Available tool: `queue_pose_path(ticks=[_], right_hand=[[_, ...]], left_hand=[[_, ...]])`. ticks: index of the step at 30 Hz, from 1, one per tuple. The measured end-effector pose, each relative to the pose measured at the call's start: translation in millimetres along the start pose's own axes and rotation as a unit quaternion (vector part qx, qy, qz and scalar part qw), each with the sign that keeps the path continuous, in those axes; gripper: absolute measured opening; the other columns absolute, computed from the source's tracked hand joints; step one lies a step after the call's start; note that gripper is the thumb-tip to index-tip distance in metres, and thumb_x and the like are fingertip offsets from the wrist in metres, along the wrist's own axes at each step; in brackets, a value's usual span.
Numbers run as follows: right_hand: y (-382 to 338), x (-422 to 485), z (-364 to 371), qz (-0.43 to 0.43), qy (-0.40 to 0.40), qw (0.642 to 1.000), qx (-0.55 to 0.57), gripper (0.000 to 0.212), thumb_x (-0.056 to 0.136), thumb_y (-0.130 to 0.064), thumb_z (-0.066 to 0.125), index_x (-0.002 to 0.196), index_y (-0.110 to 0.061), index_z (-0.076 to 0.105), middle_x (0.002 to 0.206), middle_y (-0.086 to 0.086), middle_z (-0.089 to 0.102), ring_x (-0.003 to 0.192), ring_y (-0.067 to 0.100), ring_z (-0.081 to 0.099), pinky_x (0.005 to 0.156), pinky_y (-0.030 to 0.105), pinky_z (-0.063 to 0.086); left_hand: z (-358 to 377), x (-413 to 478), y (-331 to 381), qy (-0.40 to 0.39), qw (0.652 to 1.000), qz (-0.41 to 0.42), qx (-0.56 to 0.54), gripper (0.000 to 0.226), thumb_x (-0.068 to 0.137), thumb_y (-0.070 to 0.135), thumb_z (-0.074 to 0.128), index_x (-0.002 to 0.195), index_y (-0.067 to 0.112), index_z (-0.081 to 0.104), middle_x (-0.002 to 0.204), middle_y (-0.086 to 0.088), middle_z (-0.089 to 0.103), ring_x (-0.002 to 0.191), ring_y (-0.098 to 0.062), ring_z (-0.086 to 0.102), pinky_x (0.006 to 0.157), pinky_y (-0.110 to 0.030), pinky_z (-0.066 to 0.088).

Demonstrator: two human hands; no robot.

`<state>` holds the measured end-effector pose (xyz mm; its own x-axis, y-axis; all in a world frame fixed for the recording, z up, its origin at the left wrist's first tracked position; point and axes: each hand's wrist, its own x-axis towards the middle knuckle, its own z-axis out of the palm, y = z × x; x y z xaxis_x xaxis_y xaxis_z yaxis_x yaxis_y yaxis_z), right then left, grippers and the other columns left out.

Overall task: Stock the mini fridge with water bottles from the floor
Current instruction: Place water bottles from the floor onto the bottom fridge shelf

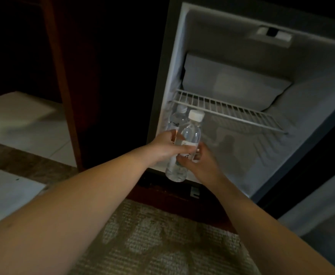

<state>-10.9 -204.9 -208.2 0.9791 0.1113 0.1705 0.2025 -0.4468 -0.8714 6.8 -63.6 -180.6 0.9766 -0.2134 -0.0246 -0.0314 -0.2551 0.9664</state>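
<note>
Held water bottle (191, 133) is upright with a slight tilt, at the mini fridge (179, 56) front lower-left corner. Its base hangs over the fridge's bottom lip, not set down yet.

Left hand (165, 146) wraps the label band, thumb across the front and fingers curled behind. Right hand (201, 165) cups the lower body from the other side, fingers curled round it. Both are gripping.

Risks:
- A second bottle (178, 118) stands inside the fridge, just behind the held one. Pushing straight in could knock it over.
- The wire shelf (228, 110) sits just above cap height. Lifting on entry could catch the white cap (196, 115) on the front rail.
- The base could clip the bottom lip if it goes in low.
- The light is poor and the bottle is clear, so its edges are hard to judge.

The fridge floor (252, 153) looks smooth and white, bare to the right of the bottles. The fridge sits in a dark wood cabinet (63, 76). Patterned carpet (162, 235) lies in front of the fridge and pale tile (34, 124) off to its left. The room is dim.
</note>
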Motion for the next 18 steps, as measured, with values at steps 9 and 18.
queue_pose_path(ticks=[9,18], right_hand=[[53,13,-23,0.119,0.073,0.989,-0.056,0.048,0.073,-0.030,0.077,0.112,-0.017,0.052,0.107,0.001,0.064,0.099,0.021,0.062,0.088,0.043,0.053],[66,62,-46,0.200,0.134,0.967,-0.087,0.047,0.072,-0.028,0.077,0.112,-0.009,0.060,0.111,0.012,0.068,0.100,0.030,0.064,0.087,0.041,0.053]], left_hand=[[27,11,-13,0.269,0.941,0.110,0.174,0.024,0.079,0.026,0.071,0.089,0.012,0.055,0.091,-0.005,0.054,0.085,-0.021,0.055,0.075,-0.033,0.045],[2,29,-28,0.422,0.891,0.038,0.166,0.079,0.079,0.047,0.065,0.142,0.013,0.032,0.145,-0.009,0.040,0.135,-0.026,0.036,0.112,-0.045,0.020]])
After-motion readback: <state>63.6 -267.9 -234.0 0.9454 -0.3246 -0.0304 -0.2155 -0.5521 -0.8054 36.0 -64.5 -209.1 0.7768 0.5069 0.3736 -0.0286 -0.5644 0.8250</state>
